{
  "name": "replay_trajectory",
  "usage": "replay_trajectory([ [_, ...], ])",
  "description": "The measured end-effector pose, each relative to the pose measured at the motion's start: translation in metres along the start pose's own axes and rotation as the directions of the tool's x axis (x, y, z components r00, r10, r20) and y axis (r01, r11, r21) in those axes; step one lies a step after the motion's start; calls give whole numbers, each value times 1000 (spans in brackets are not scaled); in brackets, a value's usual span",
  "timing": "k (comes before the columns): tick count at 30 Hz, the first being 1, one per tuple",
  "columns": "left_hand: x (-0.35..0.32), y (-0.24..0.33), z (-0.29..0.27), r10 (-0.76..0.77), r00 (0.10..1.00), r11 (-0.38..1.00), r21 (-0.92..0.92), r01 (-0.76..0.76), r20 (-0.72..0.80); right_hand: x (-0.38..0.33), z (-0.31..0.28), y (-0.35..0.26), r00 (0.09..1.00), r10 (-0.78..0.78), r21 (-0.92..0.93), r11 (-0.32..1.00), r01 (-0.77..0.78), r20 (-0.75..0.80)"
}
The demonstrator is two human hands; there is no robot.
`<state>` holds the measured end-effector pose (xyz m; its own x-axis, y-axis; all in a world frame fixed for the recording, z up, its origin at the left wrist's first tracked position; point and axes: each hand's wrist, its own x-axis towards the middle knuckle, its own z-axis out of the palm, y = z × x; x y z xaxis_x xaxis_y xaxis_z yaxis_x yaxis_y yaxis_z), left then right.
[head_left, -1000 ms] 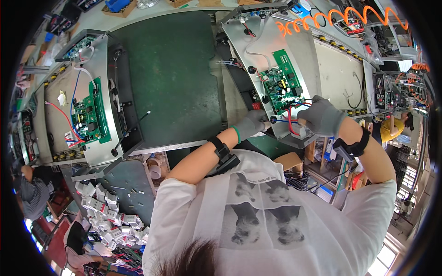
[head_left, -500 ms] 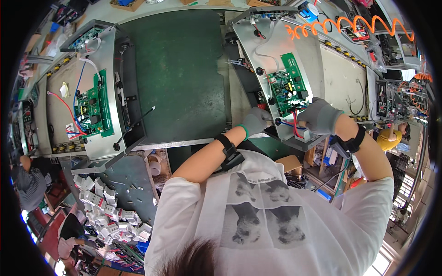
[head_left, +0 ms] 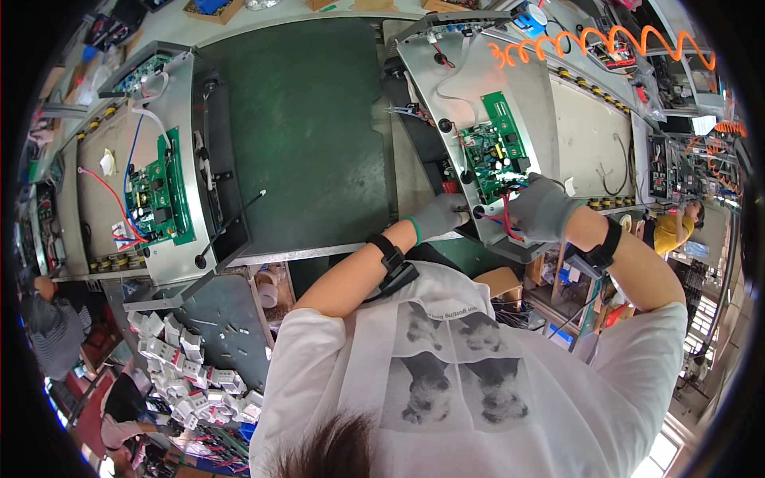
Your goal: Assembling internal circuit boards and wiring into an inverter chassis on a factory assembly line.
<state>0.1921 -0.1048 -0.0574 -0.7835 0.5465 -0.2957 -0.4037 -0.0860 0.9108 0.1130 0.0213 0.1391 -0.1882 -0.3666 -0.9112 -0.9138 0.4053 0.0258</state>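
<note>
An open metal unit (head_left: pixel 458 103) with a green circuit board (head_left: pixel 498 147) lies before me on the right. Red and blue wires (head_left: pixel 510 226) run from the board's near end, beside a black grommet (head_left: pixel 479 213) in the metal panel. My right hand (head_left: pixel 543 209), in a grey glove, is closed at these wires, its fingertips partly hidden. At the unit's near left side is my gloved left hand (head_left: pixel 437 218), fingers closed at the panel's edge; what they hold is hidden.
A second, similar unit (head_left: pixel 179 103) lies at the left, beyond a green mat (head_left: pixel 307 135). White plastic parts (head_left: pixel 183 366) are heaped at lower left. An orange coiled hose (head_left: pixel 590 40) hangs at upper right. Other people (head_left: pixel 673 229) are at both sides.
My right hand has shifted slightly left and down, closer to the grommet. The left hand has barely moved and stays at the panel's edge. The whole view has shifted slightly.
</note>
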Motion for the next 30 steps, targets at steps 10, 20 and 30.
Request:
replay_trajectory([
  [10, 11, -27, 6, -3, 998, 999, -34, 5, 65, 19, 53, -9, 972, 75, -75, 993, -94, -222],
  [20, 1, 1, 3, 23, 996, 997, 76, -17, -83, -34, 24, -12, 781, -36, -123, 991, -52, -624],
  [30, -2, -42, -26, -120, 979, 973, 178, 148, -162, -38, 32, 0, 728, 89, 168, 985, 36, -680],
])
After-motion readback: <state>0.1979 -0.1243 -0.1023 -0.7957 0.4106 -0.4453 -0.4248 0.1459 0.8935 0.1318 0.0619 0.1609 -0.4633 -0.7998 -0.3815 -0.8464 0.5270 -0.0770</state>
